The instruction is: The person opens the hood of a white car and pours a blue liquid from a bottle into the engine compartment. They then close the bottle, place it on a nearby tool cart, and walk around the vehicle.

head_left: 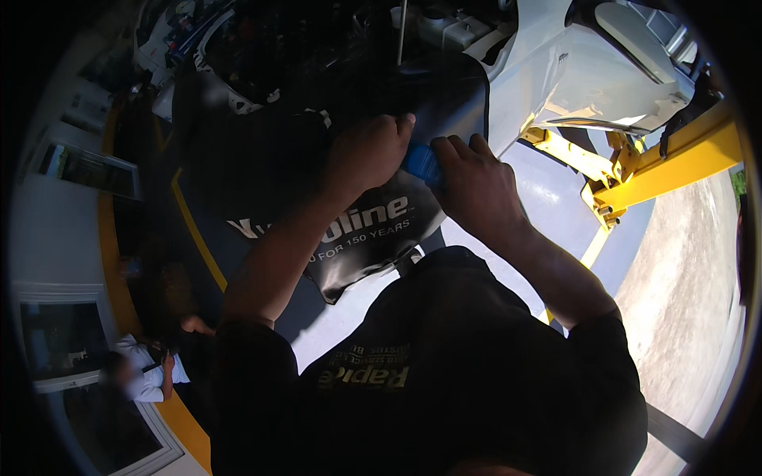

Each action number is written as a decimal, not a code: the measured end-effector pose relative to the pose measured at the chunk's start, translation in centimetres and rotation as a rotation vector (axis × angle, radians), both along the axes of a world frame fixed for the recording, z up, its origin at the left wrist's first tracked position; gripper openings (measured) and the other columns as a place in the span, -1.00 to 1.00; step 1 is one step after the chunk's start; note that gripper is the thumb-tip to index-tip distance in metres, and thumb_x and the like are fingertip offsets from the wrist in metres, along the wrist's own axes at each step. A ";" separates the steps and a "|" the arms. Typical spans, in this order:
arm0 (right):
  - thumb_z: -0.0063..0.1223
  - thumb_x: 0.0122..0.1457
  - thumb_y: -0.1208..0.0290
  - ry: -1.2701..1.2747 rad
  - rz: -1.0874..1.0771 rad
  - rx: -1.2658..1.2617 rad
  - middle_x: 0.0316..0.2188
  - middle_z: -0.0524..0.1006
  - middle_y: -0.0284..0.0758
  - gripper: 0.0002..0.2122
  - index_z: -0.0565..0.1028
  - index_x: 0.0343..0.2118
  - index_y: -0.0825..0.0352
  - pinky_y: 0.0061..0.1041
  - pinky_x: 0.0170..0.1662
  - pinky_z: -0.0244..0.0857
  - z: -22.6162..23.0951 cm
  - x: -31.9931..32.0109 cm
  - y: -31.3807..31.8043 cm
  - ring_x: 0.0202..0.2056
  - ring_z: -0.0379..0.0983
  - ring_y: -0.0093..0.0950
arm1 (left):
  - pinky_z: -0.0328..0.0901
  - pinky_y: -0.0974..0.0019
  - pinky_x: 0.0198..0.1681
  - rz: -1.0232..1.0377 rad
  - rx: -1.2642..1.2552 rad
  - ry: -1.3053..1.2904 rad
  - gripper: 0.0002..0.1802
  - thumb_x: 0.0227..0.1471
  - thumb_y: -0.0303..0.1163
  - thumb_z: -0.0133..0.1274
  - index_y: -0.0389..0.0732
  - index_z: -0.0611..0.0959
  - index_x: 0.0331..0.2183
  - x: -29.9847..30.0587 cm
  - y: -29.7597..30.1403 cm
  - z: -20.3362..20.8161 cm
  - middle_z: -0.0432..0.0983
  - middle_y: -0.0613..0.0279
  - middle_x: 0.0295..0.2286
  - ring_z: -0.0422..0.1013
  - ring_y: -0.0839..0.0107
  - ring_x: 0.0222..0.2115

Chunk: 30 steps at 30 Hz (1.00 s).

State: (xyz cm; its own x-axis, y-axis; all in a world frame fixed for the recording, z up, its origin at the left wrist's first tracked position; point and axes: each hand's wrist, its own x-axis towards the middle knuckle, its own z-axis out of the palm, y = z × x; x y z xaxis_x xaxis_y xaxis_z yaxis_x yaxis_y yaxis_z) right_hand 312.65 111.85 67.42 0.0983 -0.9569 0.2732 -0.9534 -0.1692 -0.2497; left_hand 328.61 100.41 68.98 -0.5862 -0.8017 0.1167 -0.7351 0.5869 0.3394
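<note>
Both my hands are raised in front of me, close together over a black fender cover (373, 230) with white lettering, draped over the front of a car. My right hand (482, 181) is closed around a small blue object (424, 164) with a rounded outline. Its kind does not show clearly. Against its left side, my left hand (371, 152) is curled into a fist with the thumb up. What that hand grips, if anything, is hidden behind its fingers. Beyond the hands lies the dark, open engine bay (317, 55).
A thin rod (402, 32) stands at the engine bay. On the right are a white car panel (595, 79) and a yellow lift arm (675, 163). A person in a light shirt (151, 377) is at the lower left, near a window (67, 337). Yellow lines (194, 226) mark the floor.
</note>
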 end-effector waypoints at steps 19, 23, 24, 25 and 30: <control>0.45 -0.04 0.34 -0.410 0.212 0.089 -0.27 0.63 -0.14 -0.51 0.50 -0.04 0.35 -0.23 -0.20 0.48 -0.6 -9.0 9.3 -0.26 0.58 -0.19 | 0.34 -0.02 -0.43 -0.017 -0.070 0.351 -0.72 0.38 -0.27 -0.11 -0.26 0.55 -0.29 -5.2 13.4 -1.3 0.49 -0.09 -0.57 0.48 -0.08 -0.55; 0.42 -0.12 0.51 -0.018 0.337 -0.206 -0.22 0.63 -0.34 -0.50 0.52 -0.04 0.25 -0.26 -0.27 0.50 -1.2 -2.7 9.9 -0.26 0.51 -0.28 | 0.41 -0.07 -0.15 0.220 0.474 0.045 -0.81 0.25 -0.41 -0.04 -0.32 0.60 -0.24 1.2 15.0 -5.3 0.60 -0.15 -0.34 0.57 -0.06 -0.24; 0.40 -0.15 0.52 0.082 0.433 -0.345 -0.20 0.60 -0.42 -0.49 0.52 -0.04 0.23 -0.34 -0.30 0.53 -1.3 -1.3 9.8 -0.27 0.48 -0.32 | 0.41 -0.06 -0.12 0.298 0.514 0.135 -0.81 0.24 -0.42 -0.04 -0.32 0.59 -0.23 2.9 16.1 -6.1 0.60 -0.16 -0.31 0.57 -0.05 -0.20; 0.40 -0.13 0.53 0.092 0.483 -0.209 -0.18 0.60 -0.39 -0.49 0.52 -0.02 0.24 -0.30 -0.27 0.54 -1.4 0.3 10.1 -0.23 0.50 -0.28 | 0.41 -0.05 -0.10 0.373 0.538 0.227 -0.81 0.23 -0.43 -0.04 -0.32 0.59 -0.21 4.6 17.6 -6.8 0.59 -0.17 -0.29 0.57 -0.05 -0.17; 0.42 0.02 0.25 -0.225 0.626 -0.001 -0.25 0.58 -0.18 -0.52 0.48 -0.04 0.34 -0.21 -0.25 0.56 -3.0 11.4 9.3 -0.24 0.59 -0.18 | 0.39 -0.03 -0.10 0.540 0.163 0.366 -0.69 0.37 -0.27 -0.13 -0.30 0.52 -0.06 15.6 21.8 -4.9 0.59 -0.15 -0.21 0.56 -0.09 -0.17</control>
State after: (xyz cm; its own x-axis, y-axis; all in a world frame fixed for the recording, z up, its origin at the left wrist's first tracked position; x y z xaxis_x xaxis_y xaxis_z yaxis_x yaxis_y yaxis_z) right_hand 324.08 121.16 64.38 0.5760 -0.7372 0.3533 -0.5994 -0.6747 -0.4307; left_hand 344.23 122.22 64.08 -0.0435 -0.9955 0.0842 -0.7319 0.0891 0.6756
